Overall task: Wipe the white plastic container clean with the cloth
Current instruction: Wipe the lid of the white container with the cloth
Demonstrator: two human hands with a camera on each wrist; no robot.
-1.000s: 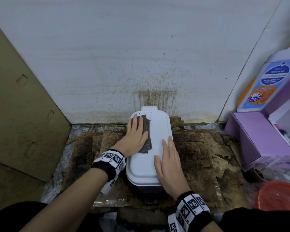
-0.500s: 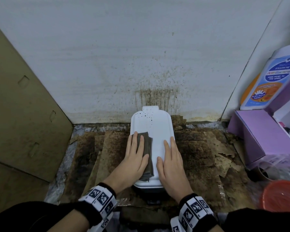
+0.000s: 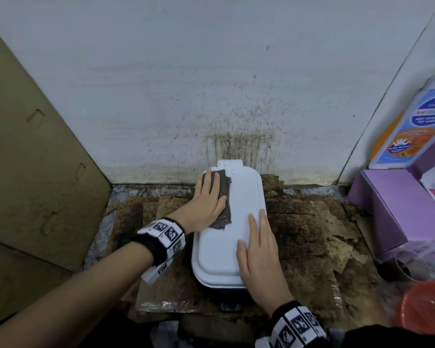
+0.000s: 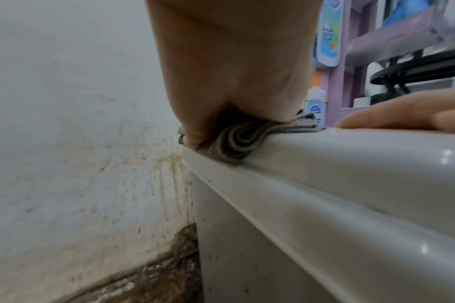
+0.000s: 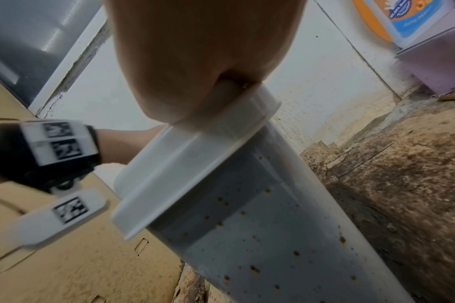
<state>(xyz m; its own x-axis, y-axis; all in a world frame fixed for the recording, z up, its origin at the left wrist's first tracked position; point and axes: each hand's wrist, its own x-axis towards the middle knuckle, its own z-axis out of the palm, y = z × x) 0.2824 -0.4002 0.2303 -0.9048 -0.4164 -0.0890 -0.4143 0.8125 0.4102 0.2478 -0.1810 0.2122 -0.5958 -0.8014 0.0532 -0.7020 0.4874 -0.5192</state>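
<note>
The white plastic container (image 3: 226, 237) is stood on stained cardboard (image 3: 301, 237) against the spattered wall (image 3: 211, 84), its long lid reaching from the wall toward the person. The wiping step is judged to be in hand: the folded dark cloth (image 3: 222, 197) is pressed flat under the left hand (image 3: 206, 202), fingers straight and together, at the far left corner of the lid, while the right hand (image 3: 260, 249) is laid flat, fingers extended, on the near right part to steady the container. Dark specks are seen on the tab (image 3: 230, 164) at the wall end, so the next move is judged to call for the cloth to be carried over that tab and then across the unwiped right side, with steady downward pressure. From the left wrist view the cloth's folded layers (image 4: 236, 141) are shown draped over the lid's edge, which the head view does not reveal. From the right wrist view brown spots are shown down the container's side wall (image 5: 260, 235), hidden from above.
</note>
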